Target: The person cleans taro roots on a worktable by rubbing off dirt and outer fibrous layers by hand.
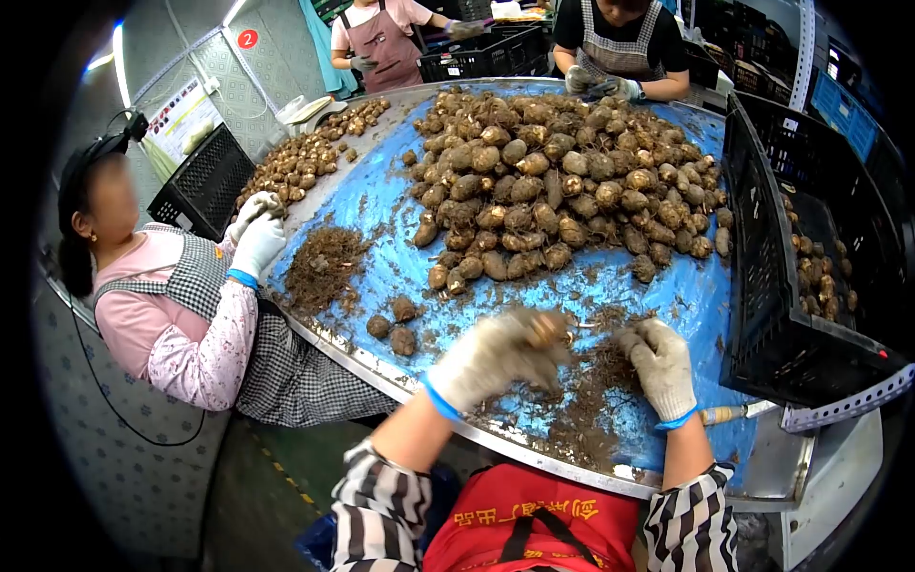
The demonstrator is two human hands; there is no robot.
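My left hand, in a soiled white glove, is closed around a taro above the front of the table; motion blurs its fingers. To the right, my gloved right hand has its fingers curled inward over a heap of dirt and root scraps. Whatever it may grip is hidden. By my right wrist lies a wooden-handled tool with a metal end. A large pile of hairy brown taros covers the middle of the blue sheet. Three loose taros sit left of my left hand.
A black crate with some taros inside stands at the right edge. At the left, a co-worker in gloves works beside smaller taros and another dirt heap. Two more people stand across the table. Its metal rim runs before me.
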